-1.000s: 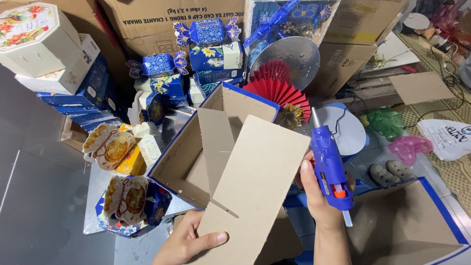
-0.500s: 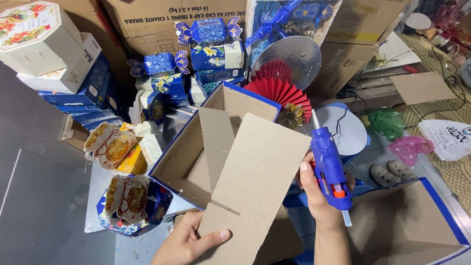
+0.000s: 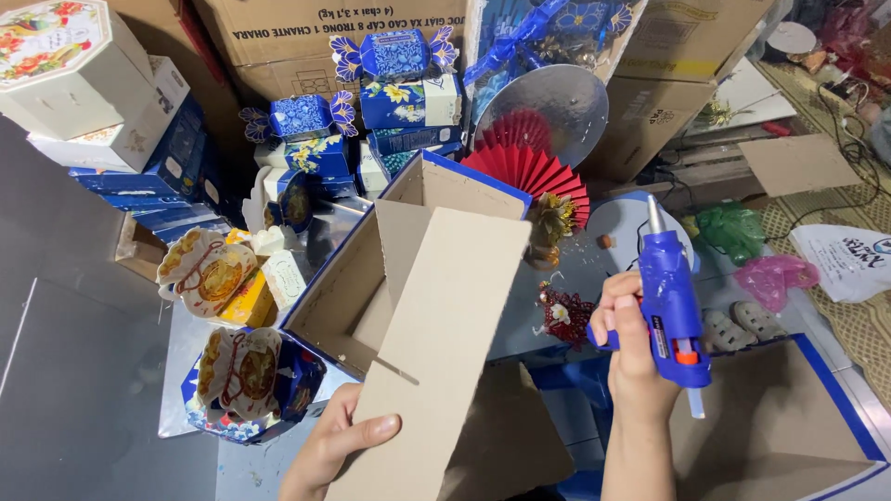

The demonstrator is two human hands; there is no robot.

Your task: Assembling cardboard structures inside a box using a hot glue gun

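Glue gun [image 3: 670,306] a touch higher in right grip [image 3: 631,348]; left grip [image 3: 339,445] clasping open box's [image 3: 371,278] cardboard flap [image 3: 436,353].

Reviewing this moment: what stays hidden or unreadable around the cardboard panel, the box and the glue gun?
- Head view: the left hand is mostly behind the cardboard panel; only the thumb and the heel of the hand show.
- The floor of the open box is covered by that panel.
- Whether glue sits on the nozzle of the glue gun is too small to tell.
- The right hand has its forearm cut off by the bottom edge.
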